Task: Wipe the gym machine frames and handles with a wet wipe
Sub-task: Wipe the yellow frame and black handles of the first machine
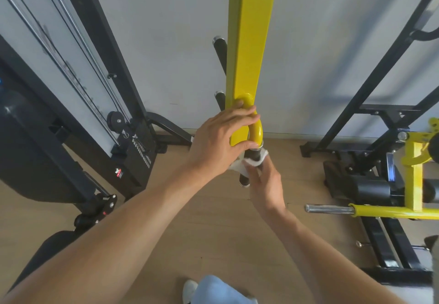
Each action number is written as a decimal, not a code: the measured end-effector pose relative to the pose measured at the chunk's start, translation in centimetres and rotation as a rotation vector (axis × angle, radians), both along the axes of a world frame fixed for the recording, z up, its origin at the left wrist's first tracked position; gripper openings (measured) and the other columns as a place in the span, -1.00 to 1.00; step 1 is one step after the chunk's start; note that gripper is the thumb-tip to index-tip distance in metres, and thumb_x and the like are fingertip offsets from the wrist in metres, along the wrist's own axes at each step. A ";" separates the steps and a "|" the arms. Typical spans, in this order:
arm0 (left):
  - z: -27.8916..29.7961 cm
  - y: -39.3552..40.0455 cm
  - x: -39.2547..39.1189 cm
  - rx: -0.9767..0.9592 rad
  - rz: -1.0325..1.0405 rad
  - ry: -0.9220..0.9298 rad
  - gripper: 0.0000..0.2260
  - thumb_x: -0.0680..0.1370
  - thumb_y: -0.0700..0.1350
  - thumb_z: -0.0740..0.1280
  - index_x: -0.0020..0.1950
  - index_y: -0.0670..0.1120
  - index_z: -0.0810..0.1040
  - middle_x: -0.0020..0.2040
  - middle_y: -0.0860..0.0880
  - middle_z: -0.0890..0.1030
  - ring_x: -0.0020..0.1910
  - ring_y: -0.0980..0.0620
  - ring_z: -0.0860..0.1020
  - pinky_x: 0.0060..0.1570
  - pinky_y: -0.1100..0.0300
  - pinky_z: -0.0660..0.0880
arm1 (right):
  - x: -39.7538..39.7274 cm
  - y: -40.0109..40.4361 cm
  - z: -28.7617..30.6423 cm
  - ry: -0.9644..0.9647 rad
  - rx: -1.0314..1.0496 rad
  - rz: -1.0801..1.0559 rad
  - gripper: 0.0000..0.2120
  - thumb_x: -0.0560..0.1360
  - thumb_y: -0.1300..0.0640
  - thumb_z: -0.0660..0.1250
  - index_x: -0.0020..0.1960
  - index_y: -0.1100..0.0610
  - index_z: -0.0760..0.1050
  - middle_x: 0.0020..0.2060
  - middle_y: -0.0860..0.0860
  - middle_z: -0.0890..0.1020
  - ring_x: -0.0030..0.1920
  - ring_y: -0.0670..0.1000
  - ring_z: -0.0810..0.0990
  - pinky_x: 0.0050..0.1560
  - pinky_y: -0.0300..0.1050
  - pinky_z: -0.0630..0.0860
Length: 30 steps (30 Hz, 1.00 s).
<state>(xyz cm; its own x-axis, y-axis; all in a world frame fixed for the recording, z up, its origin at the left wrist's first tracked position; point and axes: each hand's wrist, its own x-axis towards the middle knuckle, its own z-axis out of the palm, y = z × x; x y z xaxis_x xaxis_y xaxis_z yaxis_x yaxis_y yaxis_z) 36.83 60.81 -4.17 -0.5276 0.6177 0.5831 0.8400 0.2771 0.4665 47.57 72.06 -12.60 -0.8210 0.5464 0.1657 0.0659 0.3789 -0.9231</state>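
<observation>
Just below the left hand point(222, 137), which wraps its fingers round the yellow frame post point(251, 42) where the curved yellow handle bracket point(257, 130) joins it, the right hand point(264, 185) pinches a white wet wipe point(240, 164) against the black grip point(251, 158) hanging under that bracket. The step in hand looks like wiping this handle: the wipe is folded round the upper part of the grip, close under the metal collar, with the right hand's fingers closed on it from the near side. The lower end of the grip, with its chrome cap, shows bare beneath the wipe, so the next move likely calls for drawing the wipe down the grip while the left hand steadies the post. The wipe is crumpled and small, one corner sticking out to the right of the grip and a flap trailing left toward the left wrist. The grip is dark, slim and round.
</observation>
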 end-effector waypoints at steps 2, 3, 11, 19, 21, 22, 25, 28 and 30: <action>0.0 0.0 0.1 0.005 0.004 -0.011 -0.52 0.44 0.06 0.50 0.33 -0.04 0.60 0.41 0.05 0.55 0.47 0.07 0.44 0.32 0.01 0.50 | -0.5 0.1 0.9 0.093 0.005 -0.018 -0.91 0.63 0.12 0.25 0.11 0.05 0.48 -0.22 -0.01 0.61 -0.23 -0.06 0.54 -0.28 -0.26 0.45; 0.0 0.1 0.1 0.005 0.005 -0.015 -0.52 0.44 0.06 0.51 0.33 -0.04 0.60 0.41 0.06 0.55 0.47 0.08 0.44 0.31 0.01 0.51 | -0.5 0.0 0.5 0.071 0.029 -0.003 -0.91 0.64 0.12 0.23 0.12 0.04 0.46 -0.21 -0.03 0.61 -0.22 -0.06 0.55 -0.27 -0.24 0.45; 0.1 0.3 0.2 0.038 -0.003 -0.048 -0.52 0.42 0.04 0.53 0.31 -0.03 0.62 0.40 0.07 0.56 0.45 0.10 0.46 0.26 0.01 0.55 | 0.6 1.0 -1.3 -0.065 0.124 -0.026 -0.85 0.67 0.12 0.18 0.02 0.03 0.52 -0.30 -0.10 0.59 -0.28 -0.22 0.53 -0.35 -0.44 0.34; 0.3 0.8 0.3 0.038 -0.001 -0.069 -0.51 0.41 0.03 0.54 0.32 -0.03 0.61 0.39 0.06 0.57 0.43 0.09 0.48 0.30 0.04 0.53 | -0.3 -0.9 -3.0 -0.135 0.008 -0.016 -0.80 0.62 0.00 0.24 0.13 -0.28 0.30 -0.06 -0.24 0.53 -0.05 -0.13 0.55 -0.17 -0.32 0.41; 0.3 0.9 0.3 0.044 -0.003 -0.080 -0.51 0.42 0.01 0.55 0.32 -0.04 0.61 0.40 0.06 0.57 0.44 0.10 0.47 0.32 0.06 0.51 | -1.1 -1.6 -1.0 -0.028 -0.018 -0.084 -0.79 0.62 0.04 0.24 0.14 -0.25 0.31 -0.03 -0.17 0.52 -0.03 -0.09 0.54 -0.14 -0.25 0.44; 0.3 0.9 0.4 0.048 -0.005 -0.083 -0.52 0.42 0.00 0.55 0.32 -0.04 0.62 0.40 0.06 0.57 0.44 0.10 0.47 0.32 0.08 0.51 | -1.5 -1.8 0.0 0.051 -0.030 -0.110 -0.82 0.63 0.07 0.24 0.16 -0.16 0.34 -0.02 -0.11 0.52 -0.03 -0.06 0.54 -0.12 -0.24 0.45; 0.2 1.1 0.5 0.046 -0.003 -0.095 -0.52 0.42 -0.02 0.55 0.33 -0.04 0.61 0.40 0.06 0.56 0.43 0.11 0.48 0.31 0.08 0.52 | -2.1 -1.2 1.2 0.199 -0.010 -0.099 -0.86 0.63 0.17 0.23 0.15 0.00 0.35 -0.04 0.00 0.51 -0.11 -0.02 0.49 -0.14 -0.26 0.43; 0.6 1.2 0.5 0.031 -0.030 -0.124 -0.58 0.49 -0.04 0.50 0.34 -0.04 0.60 0.41 0.07 0.55 0.45 0.12 0.45 0.34 0.08 0.49 | -1.8 -0.3 -0.7 0.031 0.057 -0.053 -0.83 0.64 0.08 0.20 0.14 -0.14 0.27 -0.03 -0.03 0.52 -0.09 -0.03 0.54 -0.17 -0.17 0.43; 1.0 1.1 0.2 0.003 -0.063 -0.142 -0.69 0.63 -0.08 0.34 0.38 -0.03 0.58 0.44 0.08 0.52 0.49 0.15 0.39 0.38 0.11 0.45 | -1.1 0.0 -1.9 -0.085 0.064 -0.055 -0.88 0.63 0.03 0.19 0.08 -0.15 0.27 -0.09 -0.15 0.49 -0.14 -0.09 0.54 -0.18 -0.12 0.40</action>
<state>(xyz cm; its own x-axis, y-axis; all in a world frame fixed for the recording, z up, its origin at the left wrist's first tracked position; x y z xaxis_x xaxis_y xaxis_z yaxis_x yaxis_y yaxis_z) 37.08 61.93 -3.16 -0.5651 0.6508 0.5072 0.7812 0.2242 0.5826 46.43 72.09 -14.47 -0.8027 0.5814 0.1329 0.1652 0.4309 -0.8871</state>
